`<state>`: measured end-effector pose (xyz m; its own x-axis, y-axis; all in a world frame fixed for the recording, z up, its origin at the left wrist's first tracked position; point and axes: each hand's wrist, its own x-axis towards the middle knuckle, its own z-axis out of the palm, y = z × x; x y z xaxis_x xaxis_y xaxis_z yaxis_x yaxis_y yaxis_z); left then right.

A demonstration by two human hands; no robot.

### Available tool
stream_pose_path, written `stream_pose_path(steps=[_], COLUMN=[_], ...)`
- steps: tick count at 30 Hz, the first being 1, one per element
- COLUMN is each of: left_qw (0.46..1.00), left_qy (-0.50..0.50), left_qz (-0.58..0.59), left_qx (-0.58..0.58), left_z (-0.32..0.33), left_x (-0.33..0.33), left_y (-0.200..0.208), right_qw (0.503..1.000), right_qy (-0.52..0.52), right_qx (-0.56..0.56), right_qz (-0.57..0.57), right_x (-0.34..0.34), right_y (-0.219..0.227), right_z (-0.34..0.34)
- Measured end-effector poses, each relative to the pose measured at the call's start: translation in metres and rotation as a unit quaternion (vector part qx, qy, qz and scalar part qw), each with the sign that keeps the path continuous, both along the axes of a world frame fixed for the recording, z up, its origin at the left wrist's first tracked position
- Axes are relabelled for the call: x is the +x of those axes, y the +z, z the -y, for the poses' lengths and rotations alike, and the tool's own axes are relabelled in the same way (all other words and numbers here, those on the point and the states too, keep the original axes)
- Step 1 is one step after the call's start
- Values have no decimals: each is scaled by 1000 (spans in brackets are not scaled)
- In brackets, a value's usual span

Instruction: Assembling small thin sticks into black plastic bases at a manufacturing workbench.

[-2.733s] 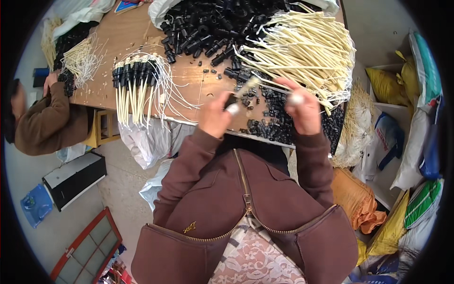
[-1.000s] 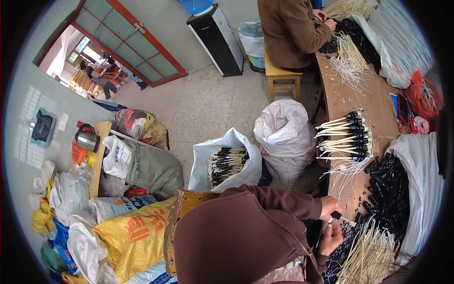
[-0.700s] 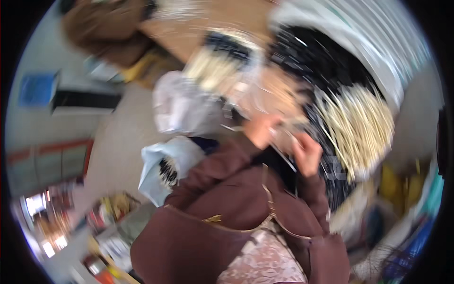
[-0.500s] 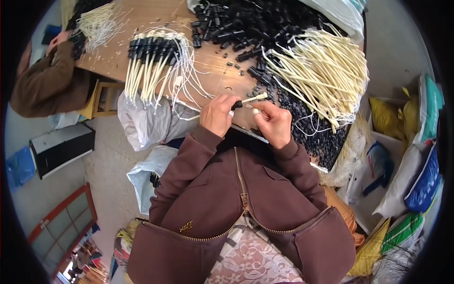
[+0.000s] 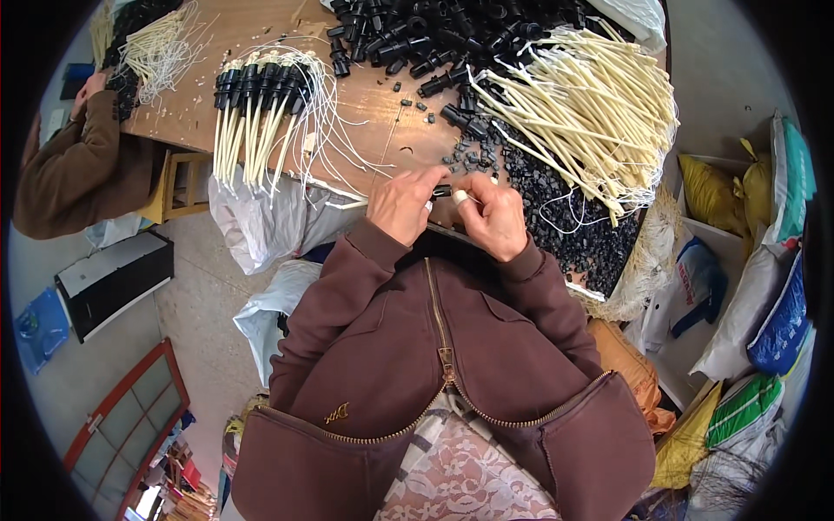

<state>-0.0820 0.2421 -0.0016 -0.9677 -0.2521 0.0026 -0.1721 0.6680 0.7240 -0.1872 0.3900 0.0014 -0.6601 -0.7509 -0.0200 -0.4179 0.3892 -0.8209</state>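
Observation:
My left hand is closed round a small black plastic fitting over the table's near edge. From its outer side a thin cream tube sticks out to the left. My right hand is pinched at the fitting's right end, thumb and forefinger almost against it; whatever lies between those fingertips is hidden. White wraps cover some fingertips on both hands. Beyond my left hand lies a row of black fittings with cream tubes and loose white strings.
Black fittings are heaped at the back, beside a large bundle of cream tubes. Small black pieces cover the table's right side. A co-worker's brown sleeve shows at far left. Sacks stand at right.
My right hand has moved left, up to the black fitting. The cream end that stuck out from the fitting between my hands, and a white loop by my right fingers, are out of sight now.

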Motion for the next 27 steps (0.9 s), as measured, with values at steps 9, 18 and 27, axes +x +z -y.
stream_pose_path(steps=[9,18,27], left_qw=[971,976,977], left_qy=[-31,38,23], left_qz=[-10,-193,-171], left_qx=[238,92,124], left_z=[9,5,18], left_x=[4,0,-4], left_y=[0,0,1], right_qw=[991,995,994], right_qy=[117,68,53], right_qx=[-4,-17,-74], right_qz=[-57,-63,-62], right_x=[4,7,4], right_y=[7,7,7], right_z=[-4,-7,7])
